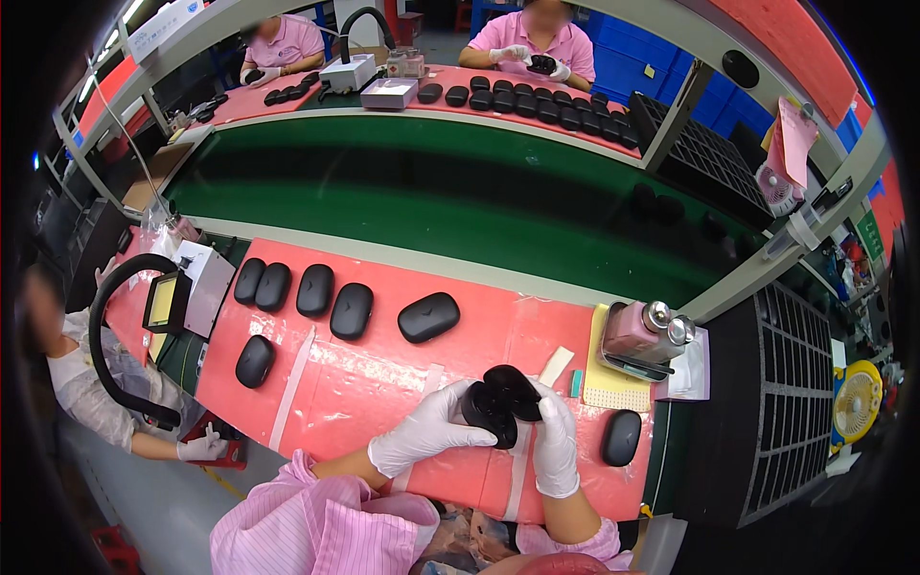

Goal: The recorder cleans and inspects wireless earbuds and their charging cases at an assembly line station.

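Observation:
Between my two white-gloved hands is a black earbud charging case [491, 412], its lid raised and its glossy inside facing me. My left hand [436, 431] grips the base from the left, thumb along the near edge. The fingers of my right hand [556, 446] are closed on the lid's right side. Several shut black cases of the same kind lie on the pink mat [383, 393]: a single case [429, 317] ahead of my hands, others toward the far left, and another case [621, 438] to the right of my right hand.
Dispenser bottles [644, 331] stand on a yellow pad at the right, near a cream strip [557, 365]. A black gridded tray [786, 402] lies beyond. Past the mat runs a green conveyor belt [431, 201]. One co-worker sits at the left; two work across the belt.

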Motion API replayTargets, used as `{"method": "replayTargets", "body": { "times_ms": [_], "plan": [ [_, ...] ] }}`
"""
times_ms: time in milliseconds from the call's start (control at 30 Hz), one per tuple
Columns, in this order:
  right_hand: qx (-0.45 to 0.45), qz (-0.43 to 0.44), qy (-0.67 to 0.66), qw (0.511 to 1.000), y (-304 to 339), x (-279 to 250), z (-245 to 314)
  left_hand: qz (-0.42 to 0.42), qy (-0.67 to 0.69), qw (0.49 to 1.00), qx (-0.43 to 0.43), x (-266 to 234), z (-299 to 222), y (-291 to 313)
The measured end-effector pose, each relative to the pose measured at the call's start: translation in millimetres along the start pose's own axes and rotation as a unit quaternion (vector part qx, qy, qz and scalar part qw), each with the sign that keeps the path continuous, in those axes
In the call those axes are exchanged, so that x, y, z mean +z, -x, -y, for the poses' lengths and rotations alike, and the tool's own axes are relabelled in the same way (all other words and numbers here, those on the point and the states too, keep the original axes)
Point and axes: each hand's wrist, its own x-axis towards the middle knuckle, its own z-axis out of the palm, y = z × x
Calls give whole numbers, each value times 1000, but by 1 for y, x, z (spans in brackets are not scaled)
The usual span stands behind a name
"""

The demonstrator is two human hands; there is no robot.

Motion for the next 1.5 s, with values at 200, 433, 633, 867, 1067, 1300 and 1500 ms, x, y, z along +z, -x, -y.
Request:
{"method": "replayTargets", "body": {
  "times_ms": [200,433,633,867,1067,1300,1500],
  "plan": [
    [58,94,55,992,4,-1,-8,-40,14,999,2,-3,0,-3],
    [-100,128,257,953,2,-1,-13,-42,39,998,38,-2,3,-1],
    [15,77,121,990,11,3,-19,-24,31,999,33,-7,10,-5],
    [-70,-105,112,986,-3,-3,-14,-31,19,999,35,1,0,-9],
    [-314,-57,377,869,11,6,10,-42,70,991,106,-10,-2,-8],
    [-329,-37,453,828,32,20,21,16,96,992,81,1,-2,6],
    [-200,-56,319,925,51,4,26,143,-1,990,-5,16,1,19]
  ]
}}
